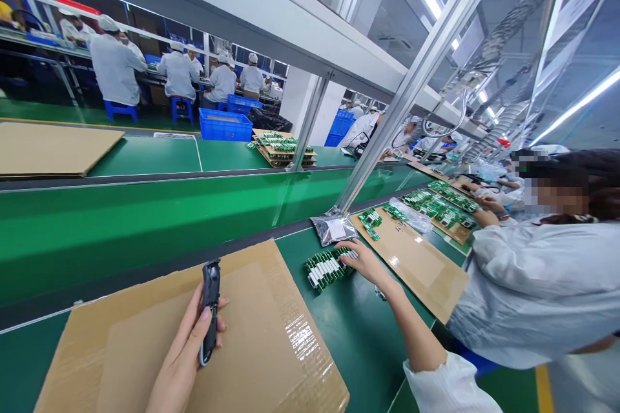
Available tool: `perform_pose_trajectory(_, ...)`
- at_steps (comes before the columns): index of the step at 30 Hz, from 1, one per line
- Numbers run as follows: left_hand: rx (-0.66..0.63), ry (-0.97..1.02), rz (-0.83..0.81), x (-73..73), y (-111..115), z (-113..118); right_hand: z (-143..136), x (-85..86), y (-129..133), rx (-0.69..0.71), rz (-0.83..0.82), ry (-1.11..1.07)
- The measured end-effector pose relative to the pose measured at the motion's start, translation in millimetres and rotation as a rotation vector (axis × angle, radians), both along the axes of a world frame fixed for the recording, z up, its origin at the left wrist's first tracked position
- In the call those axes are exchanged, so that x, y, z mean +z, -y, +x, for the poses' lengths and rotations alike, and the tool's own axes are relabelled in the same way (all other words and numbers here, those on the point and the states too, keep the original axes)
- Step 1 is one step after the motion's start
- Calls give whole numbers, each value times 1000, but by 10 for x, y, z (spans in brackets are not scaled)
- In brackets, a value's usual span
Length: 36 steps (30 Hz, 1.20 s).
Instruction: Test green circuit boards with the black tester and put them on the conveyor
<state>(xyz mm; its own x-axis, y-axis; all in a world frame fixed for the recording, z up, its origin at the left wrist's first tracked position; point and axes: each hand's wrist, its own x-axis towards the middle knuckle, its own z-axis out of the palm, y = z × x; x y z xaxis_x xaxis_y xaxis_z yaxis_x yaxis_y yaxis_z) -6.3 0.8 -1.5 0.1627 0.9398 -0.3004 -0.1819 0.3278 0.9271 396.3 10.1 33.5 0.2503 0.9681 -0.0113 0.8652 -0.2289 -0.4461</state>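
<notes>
We see the green tabletop point(358, 335) running from lower left to upper right, bounded on its far side by a dark rail and then a long green conveyor belt point(121, 226) with nothing on it in this stretch. On the near part lies a large flat brown cardboard sheet point(261, 329), its right edge taped and close to the tabletop's near edge; a strip of bare green separates it from a second brown cardboard sheet point(421, 264) to the right. In that strip sits a cluster of small green and white circuit parts point(325, 269), with a grey foil bag point(334, 228) just beyond it at the foot of a slanted aluminium post point(411, 87).

Our left hand point(181, 361) hovers over the large sheet, its grip clamped around a slim black handheld device point(210, 310) held upright, thumb along its side. Our right hand point(361, 258) reaches across the bare strip, fingers spread apart and resting on the cluster's right edge. A co-worker in a white coat point(537, 290) sits close on the right, narrowing the room there.
</notes>
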Motion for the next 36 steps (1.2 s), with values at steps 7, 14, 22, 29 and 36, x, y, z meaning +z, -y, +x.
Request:
perform_pose_trajectory(7,-9,11,1,-37,-2,-8,-60,18,10,-29,1,-20)
perform_pose_trajectory(14,-5,2,15,-18,-5,0,-51,-11,28,-21,-29,2)
perform_pose_trajectory(22,-1,1,22,-11,-8,-6,-38,-15,41,-13,-13,86)
perform_pose_trajectory(29,12,26,7,-10,-11,9,-12,5,59,4,-25,103)
perform_pose_trajectory(36,11,-3,10,-7,-12,-4,-27,-24,56,-22,-17,133)
